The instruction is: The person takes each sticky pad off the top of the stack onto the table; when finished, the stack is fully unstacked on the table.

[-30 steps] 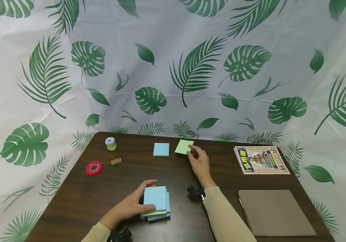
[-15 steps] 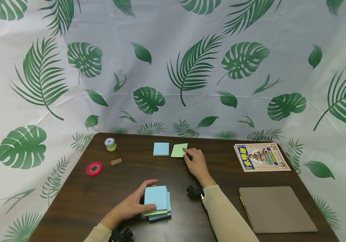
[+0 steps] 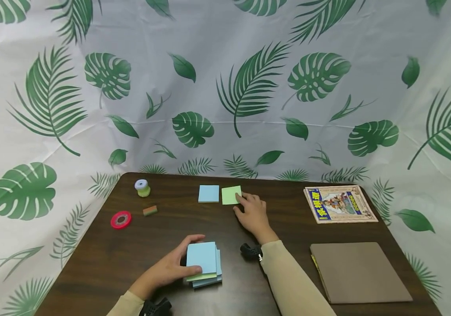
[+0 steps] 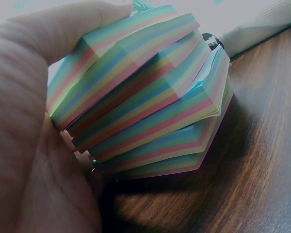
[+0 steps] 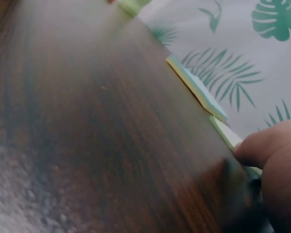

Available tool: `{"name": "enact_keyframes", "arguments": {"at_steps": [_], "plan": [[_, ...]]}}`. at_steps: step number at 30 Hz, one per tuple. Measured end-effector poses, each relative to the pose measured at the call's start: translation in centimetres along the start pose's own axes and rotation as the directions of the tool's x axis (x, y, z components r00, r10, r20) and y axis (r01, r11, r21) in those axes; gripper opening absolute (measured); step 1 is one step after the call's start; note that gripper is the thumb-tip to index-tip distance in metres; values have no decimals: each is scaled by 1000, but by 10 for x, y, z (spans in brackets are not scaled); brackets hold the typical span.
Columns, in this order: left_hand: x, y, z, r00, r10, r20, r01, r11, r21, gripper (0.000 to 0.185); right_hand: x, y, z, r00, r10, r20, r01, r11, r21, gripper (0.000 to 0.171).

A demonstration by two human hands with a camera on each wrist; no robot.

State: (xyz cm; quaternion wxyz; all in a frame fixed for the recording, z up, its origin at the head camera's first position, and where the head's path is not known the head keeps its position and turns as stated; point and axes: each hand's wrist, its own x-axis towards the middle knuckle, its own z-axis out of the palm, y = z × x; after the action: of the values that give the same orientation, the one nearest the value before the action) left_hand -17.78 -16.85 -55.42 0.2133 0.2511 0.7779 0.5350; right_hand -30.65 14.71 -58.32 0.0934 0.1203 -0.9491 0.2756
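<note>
My left hand point(image 3: 172, 265) grips a stack of square sticky note pads point(image 3: 202, 259), thumb over the near left side and fingers round the far side. A blue pad tops this stack. In the left wrist view the pads point(image 4: 150, 97) show striped rainbow edges and sit unevenly on one another. Toward the back of the table, my right hand point(image 3: 254, 215) touches a light green sticky note pad point(image 3: 230, 195) at its right edge with a fingertip; the thumb lies apart from it. Just left of the green pad lies a light blue sticky note pad point(image 3: 209, 193), nearly in line.
At left on the dark wooden table point(image 3: 130, 254) are a red tape roll point(image 3: 120, 220), a small striped block point(image 3: 150, 210) and a white-and-green round item point(image 3: 142, 188). Printed booklets point(image 3: 340, 204) lie back right, with a brown folder point(image 3: 361, 272) in front. A leaf-print curtain point(image 3: 150, 87) hangs behind.
The green pad has slid left and turned straighter beside the blue pad, the right hand moving left with it. The left hand keeps its grip on the stack.
</note>
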Motion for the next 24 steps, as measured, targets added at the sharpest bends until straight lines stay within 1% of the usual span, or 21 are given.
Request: {"name": "enact_keyframes", "arguments": {"at_steps": [3, 5, 9, 14, 17, 21, 24], "plan": [[-1, 0, 0, 1000, -2, 4, 2, 1000, -11, 81, -1, 0, 2, 1000, -1, 12, 2, 1000, -11, 55], [-1, 1, 0, 1000, -9, 6, 9, 1000, -22, 81, -2, 1, 4, 1000, 0, 1, 0, 1000, -1, 55], [-1, 2, 0, 1000, -22, 3, 22, 1000, -20, 81, -1, 1, 3, 1000, 12, -21, -10, 999, 52, 54], [1, 1, 1, 1000, -8, -6, 8, 1000, -6, 75, -1, 1, -1, 998, 20, -62, -11, 990, 138, 52], [2, 0, 1, 1000, 2, -8, -2, 1000, -22, 67, 0, 1, -1, 995, 17, -99, 4, 977, 212, 47], [2, 0, 2, 1000, 1, -8, -1, 999, -32, 61, 0, 1, -2, 990, 8, -144, 38, 948, 316, 40], [1, 0, 2, 1000, 3, -7, -4, 1000, -28, 57, -2, 1, -2, 984, -3, -177, 69, 927, 368, 37]]}}
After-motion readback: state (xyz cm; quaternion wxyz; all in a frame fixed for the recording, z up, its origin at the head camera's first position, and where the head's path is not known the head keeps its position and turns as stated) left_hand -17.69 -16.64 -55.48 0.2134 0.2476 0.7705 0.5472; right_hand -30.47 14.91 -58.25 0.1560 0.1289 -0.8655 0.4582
